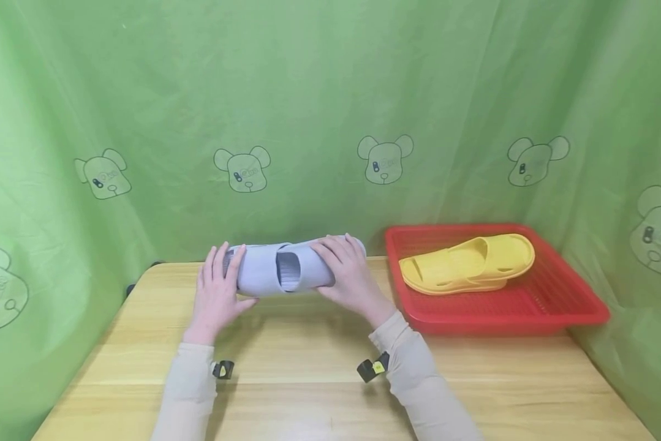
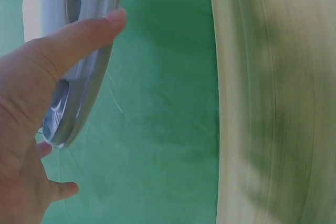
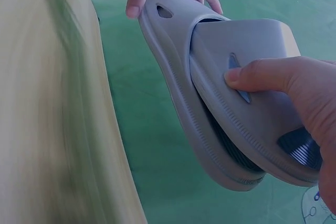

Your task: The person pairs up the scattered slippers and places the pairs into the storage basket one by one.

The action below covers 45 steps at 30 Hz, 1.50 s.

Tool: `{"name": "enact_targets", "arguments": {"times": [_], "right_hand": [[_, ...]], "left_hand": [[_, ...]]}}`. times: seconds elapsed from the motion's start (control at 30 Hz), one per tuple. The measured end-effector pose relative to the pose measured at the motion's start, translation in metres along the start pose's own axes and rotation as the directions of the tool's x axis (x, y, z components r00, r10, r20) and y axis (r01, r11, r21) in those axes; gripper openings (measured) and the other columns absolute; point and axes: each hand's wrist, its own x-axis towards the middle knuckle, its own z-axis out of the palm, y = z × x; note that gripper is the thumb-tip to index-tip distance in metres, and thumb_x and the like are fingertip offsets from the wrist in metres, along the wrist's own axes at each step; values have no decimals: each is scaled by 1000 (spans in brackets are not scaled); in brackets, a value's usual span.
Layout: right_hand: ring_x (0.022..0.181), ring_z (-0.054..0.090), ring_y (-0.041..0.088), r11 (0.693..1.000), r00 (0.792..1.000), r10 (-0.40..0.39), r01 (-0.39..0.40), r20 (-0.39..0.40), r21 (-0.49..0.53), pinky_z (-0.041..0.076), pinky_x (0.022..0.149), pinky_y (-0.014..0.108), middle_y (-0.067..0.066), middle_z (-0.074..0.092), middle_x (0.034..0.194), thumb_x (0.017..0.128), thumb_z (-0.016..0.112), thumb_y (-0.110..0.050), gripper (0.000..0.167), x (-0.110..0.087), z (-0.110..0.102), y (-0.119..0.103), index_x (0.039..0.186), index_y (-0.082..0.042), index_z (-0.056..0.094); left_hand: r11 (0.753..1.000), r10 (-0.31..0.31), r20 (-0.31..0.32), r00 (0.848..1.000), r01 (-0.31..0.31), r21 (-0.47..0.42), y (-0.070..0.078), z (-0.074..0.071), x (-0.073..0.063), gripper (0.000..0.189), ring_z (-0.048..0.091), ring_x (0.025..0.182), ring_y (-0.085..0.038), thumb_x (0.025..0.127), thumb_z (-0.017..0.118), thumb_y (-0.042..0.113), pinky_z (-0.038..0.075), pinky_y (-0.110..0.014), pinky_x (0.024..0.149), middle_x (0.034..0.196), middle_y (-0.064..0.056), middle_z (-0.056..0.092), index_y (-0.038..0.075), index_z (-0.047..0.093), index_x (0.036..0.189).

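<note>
A pair of grey-blue slippers, one (image 1: 257, 269) at the left and one (image 1: 316, 269) at the right, is held above the far part of the table. They are tucked into each other, toes pointing opposite ways, as the right wrist view shows. My left hand (image 1: 217, 300) grips the left end, its thumb (image 2: 97, 32) along the slipper's side. At the other end my right hand (image 1: 352, 278) holds the right slipper, thumb (image 3: 257, 75) pressed on the side of its strap and fingers over the top.
A red plastic basket (image 1: 506, 321) stands at the right of the wooden table (image 1: 286, 380). Yellow slippers (image 1: 451, 263), seemingly a pair fitted together, lie in it. Green curtain (image 1: 319, 110) with bear-head prints hangs behind and at both sides.
</note>
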Motion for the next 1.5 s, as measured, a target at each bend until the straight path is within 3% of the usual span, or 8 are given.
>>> {"name": "enact_targets", "arguments": {"times": [0.33, 0.53, 0.7, 0.9, 1.1, 1.5], "right_hand": [[126, 50, 27, 999, 1000, 9, -8, 18, -44, 31, 115, 54, 5, 58, 131, 61, 91, -32, 82, -1, -25, 10, 133, -15, 55], [127, 49, 28, 998, 999, 29, -28, 33, -53, 29, 116, 54, 5, 58, 131, 61, 91, -30, 82, -3, -40, 16, 134, -15, 55], [128, 48, 29, 998, 998, 44, -43, 34, -39, 27, 116, 55, 5, 58, 132, 61, 91, -29, 83, -5, -49, 22, 134, -16, 55], [128, 47, 29, 998, 998, 48, -46, 48, -54, 25, 117, 55, 6, 57, 132, 61, 91, -29, 83, -8, -61, 31, 134, -16, 55], [125, 48, 29, 998, 998, 36, -34, 43, -52, 27, 115, 57, 7, 58, 130, 59, 92, -28, 83, -10, -76, 39, 132, -15, 56], [125, 47, 30, 998, 997, 45, -41, 67, -52, 26, 114, 59, 8, 58, 129, 58, 91, -21, 81, -9, -116, 55, 131, -13, 57]], "left_hand": [[999, 22, -5, 1000, -22, -41, 3, -6, 2, 118, 16, 147, -42, 61, 86, 56, 20, -67, 115, 159, -20, 21, 28, 21, 155], [998, 42, -4, 999, -42, -46, 6, -6, 3, 103, 20, 147, -42, 72, 76, 60, 21, -66, 115, 159, -17, 23, 29, 23, 155], [993, 100, -54, 993, -104, -63, 10, -7, 3, 86, 27, 145, -41, 80, 68, 57, 23, -65, 115, 156, -16, 33, 23, 34, 151], [980, 176, -136, 975, -186, -67, 16, -8, 4, 72, 36, 141, -41, 88, 55, 59, 26, -64, 115, 149, -15, 45, 19, 44, 146], [977, 190, -139, 972, -201, -67, 22, -9, 4, 69, 34, 142, -39, 93, 41, 66, 24, -64, 115, 149, -12, 46, 21, 46, 145], [973, 211, -149, 966, -222, -64, 26, -13, 5, 70, 32, 144, -37, 95, 32, 69, 24, -65, 115, 149, -11, 47, 23, 47, 145]]}}
